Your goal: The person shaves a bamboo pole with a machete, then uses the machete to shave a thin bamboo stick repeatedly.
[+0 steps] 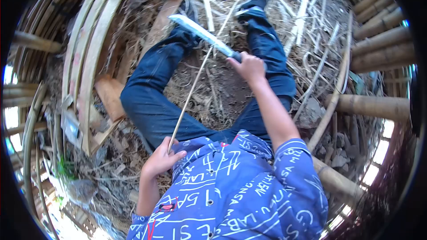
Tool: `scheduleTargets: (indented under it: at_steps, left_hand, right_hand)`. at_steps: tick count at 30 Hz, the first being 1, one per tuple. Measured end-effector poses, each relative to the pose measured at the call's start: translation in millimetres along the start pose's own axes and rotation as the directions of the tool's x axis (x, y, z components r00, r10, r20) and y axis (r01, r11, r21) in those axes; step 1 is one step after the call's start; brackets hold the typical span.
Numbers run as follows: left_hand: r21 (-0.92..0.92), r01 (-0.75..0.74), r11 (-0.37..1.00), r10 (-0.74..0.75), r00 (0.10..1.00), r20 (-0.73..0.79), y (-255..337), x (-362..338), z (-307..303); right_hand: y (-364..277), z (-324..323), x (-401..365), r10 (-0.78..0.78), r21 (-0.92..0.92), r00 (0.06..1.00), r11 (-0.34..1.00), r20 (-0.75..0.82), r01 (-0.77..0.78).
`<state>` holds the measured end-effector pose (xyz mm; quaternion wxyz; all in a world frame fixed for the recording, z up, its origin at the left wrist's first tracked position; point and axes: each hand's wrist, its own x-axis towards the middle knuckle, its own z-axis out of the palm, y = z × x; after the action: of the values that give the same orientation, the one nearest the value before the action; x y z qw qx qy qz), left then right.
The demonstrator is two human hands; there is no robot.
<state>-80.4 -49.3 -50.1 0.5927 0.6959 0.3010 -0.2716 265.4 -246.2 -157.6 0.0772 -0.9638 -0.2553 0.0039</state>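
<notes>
My right hand is closed round the dark handle of a long, wide-bladed knife, whose blade points up and to the left between my shins. Near my left hip, my left hand grips the lower end of a thin bamboo strip. The strip slants up and to the right between my legs and passes at the blade, near its middle; whether they touch I cannot tell. My fingertips on the strip are partly hidden.
A slatted wooden crate lies on the left. Pale bamboo strips litter the ground beyond my feet. Thick bamboo poles jut in from the right, and a loose curved stick runs beside my right leg.
</notes>
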Motion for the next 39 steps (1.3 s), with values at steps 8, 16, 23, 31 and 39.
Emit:
scheduleTargets:
  at_steps: [8,16,23,31,39]
  left_hand:
    - [-0.100,0.090,0.991,-0.080,0.991,0.106,-17.0,9.8,3.2]
    - [-0.298,0.233,0.926,-0.159,0.954,0.253,5.3,3.3,-0.7]
    - [-0.379,0.339,0.861,-0.182,0.901,0.393,8.5,2.3,-11.2]
    - [-0.582,0.360,0.729,-0.072,0.886,0.458,0.5,15.2,-21.2]
    - [-0.318,0.135,0.938,-0.053,0.966,0.251,1.0,16.3,-10.9]
  right_hand:
    - [32.8,6.3,-3.5,-0.158,-0.054,0.971,0.987,-0.180,0.151]
    - [49.8,-13.2,23.1,-0.392,-0.168,0.904,0.915,-0.168,0.366]
    - [43.2,6.0,11.3,-0.305,-0.097,0.919,0.952,-0.249,0.290]
    - [15.0,5.9,-2.6,-0.301,0.072,0.911,0.940,-0.283,0.333]
    - [21.9,-25.8,14.0,-0.085,0.045,0.995,0.996,0.050,0.083]
